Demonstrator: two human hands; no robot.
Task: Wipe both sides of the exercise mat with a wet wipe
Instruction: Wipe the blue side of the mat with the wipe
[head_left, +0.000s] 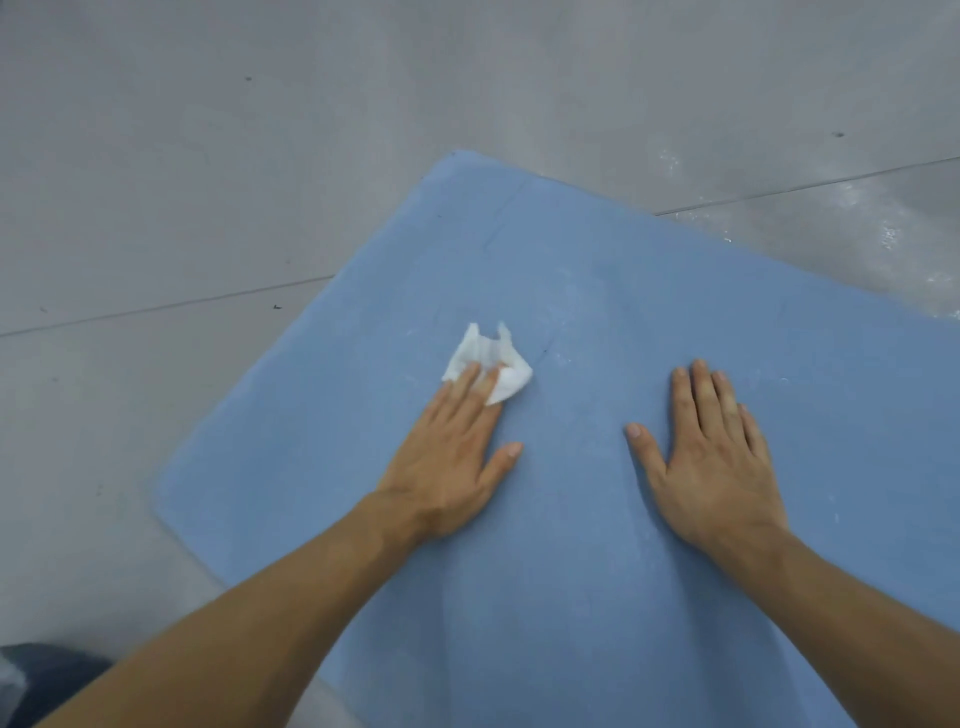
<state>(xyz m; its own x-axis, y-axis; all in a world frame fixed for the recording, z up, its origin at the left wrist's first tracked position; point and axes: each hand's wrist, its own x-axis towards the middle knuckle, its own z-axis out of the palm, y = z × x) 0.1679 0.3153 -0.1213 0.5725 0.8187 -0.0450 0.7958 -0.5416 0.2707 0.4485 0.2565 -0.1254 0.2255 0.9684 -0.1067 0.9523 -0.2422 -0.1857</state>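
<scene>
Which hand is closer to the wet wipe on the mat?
Left. The left hand presses its fingertips on the wet wipe; the right hand lies flat on the mat, apart to the wipe's right.

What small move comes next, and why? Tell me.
Probably slide the left hand forward, pushing the wet wipe toward the far corner of the blue mat. Its fingers press the wipe flat, pale smudges show ahead of it, and the right hand lies flat, bracing the mat.

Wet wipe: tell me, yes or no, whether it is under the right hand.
No. The wet wipe lies under the left hand's fingers; the right hand rests bare on the mat.
</scene>
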